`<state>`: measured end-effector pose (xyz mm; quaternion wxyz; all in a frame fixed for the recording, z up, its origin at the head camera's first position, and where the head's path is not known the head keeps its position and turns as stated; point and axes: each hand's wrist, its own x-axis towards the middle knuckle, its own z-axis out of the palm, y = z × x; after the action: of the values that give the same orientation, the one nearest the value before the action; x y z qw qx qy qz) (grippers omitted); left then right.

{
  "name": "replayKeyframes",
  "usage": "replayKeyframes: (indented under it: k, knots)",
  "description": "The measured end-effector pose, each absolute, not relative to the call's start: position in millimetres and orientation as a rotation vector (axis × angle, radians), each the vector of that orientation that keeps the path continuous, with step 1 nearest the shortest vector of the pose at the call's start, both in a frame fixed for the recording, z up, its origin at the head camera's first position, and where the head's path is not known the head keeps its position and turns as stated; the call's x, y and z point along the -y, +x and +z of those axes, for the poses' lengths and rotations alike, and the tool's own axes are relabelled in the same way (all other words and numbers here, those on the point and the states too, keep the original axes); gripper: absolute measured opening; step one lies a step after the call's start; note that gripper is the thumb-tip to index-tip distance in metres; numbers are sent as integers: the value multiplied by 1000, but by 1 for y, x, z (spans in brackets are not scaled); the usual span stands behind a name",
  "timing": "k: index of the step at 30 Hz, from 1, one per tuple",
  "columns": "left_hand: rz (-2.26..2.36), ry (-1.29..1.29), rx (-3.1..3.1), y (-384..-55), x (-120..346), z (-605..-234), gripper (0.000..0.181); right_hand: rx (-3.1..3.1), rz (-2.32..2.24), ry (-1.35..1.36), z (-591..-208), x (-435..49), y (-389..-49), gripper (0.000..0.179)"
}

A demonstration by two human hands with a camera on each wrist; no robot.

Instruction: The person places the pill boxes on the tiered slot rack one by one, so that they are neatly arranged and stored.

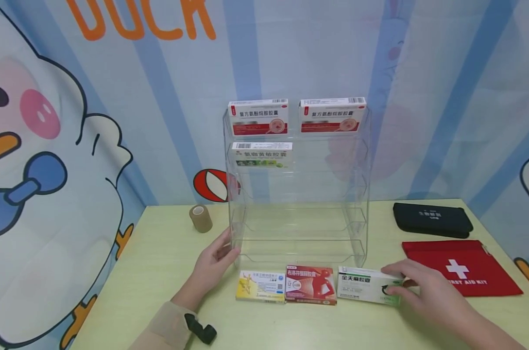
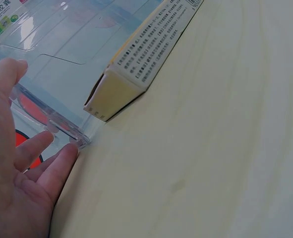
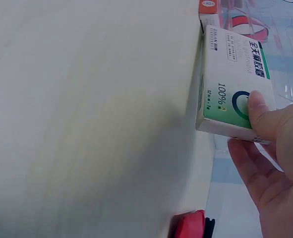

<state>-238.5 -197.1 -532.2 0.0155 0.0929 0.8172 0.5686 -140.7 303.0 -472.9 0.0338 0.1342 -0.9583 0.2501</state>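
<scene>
At the lower left corner of a clear tiered display rack (image 1: 297,248), my left hand (image 1: 213,260) touches the side panel with fingers fairly straight. In the left wrist view, the thumb and fingers (image 2: 59,171) lie about that panel's edge. My right hand (image 1: 430,291) pinches the right end of a white and green medicine box (image 1: 365,284), thumb on its printed face. The box tilts a little up in the right wrist view, its green end (image 3: 228,109) toward the hand. Left of it lie a red medicine box (image 1: 311,285) and a yellow and white one (image 1: 261,287).
Two red and white boxes (image 1: 259,118) stand on the rack's top tier, with a green and white box (image 1: 262,155) below. A brown tape roll (image 1: 200,218) stands at left. On the right lie a black case (image 1: 432,219) and a red first aid pouch (image 1: 463,267).
</scene>
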Motion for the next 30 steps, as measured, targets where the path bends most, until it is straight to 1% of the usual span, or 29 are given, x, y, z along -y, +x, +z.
replayKeyframes:
  k: [6,17,24,27,28,30]
  knots:
    - [1778,304,-2541,-238,197,-533,68,2868,727,466,-455,-303,-143,48]
    - [1780,315,-2528,-237,198,-534,69,2567,694,614,-424,-296,-155,58]
    - [1791,326,-2527,-238,199,-535,69,2366,702,691,-405,-285,-171,65]
    - [1793,339,-2526,-238,198,-533,69,2282,703,709,-398,-281,-182,44]
    - [1788,335,-2530,-238,198,-533,69,2259,710,716,-395,-279,-186,40]
    - [1780,319,-2537,-238,198,-532,69,2225,723,725,-389,-274,-194,41]
